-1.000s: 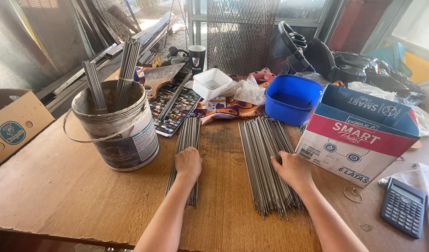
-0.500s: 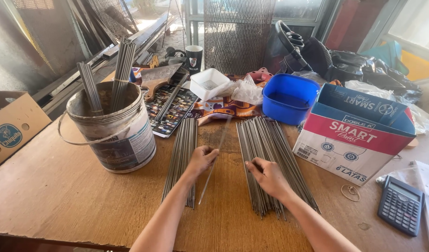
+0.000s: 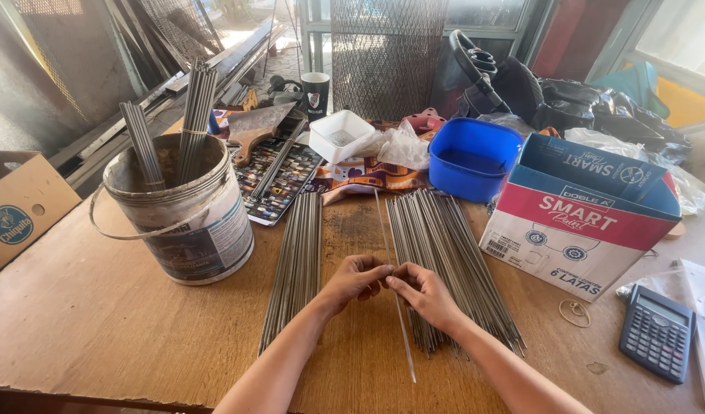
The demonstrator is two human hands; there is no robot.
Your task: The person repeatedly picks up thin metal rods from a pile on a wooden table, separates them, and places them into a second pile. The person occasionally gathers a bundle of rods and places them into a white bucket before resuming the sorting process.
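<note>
Both hands meet at the middle of a wooden table (image 3: 92, 322). My left hand (image 3: 354, 280) and my right hand (image 3: 423, 293) pinch one thin grey metal rod (image 3: 385, 239) between their fingertips, lifted off the table and running from near the far clutter to the near edge. A small pile of the same rods (image 3: 296, 261) lies left of my hands. A larger pile of rods (image 3: 443, 261) lies to the right, partly under my right hand.
A bucket (image 3: 191, 230) holding upright rods stands at left. A cardboard box (image 3: 19, 207) sits at the far left edge. A blue tub (image 3: 475, 157), a white tub (image 3: 341, 136), an open carton (image 3: 590, 218) and a calculator (image 3: 658, 331) lie around.
My hands left the two piles and came together at the centre. A single rod was picked up and now sits between both sets of fingertips.
</note>
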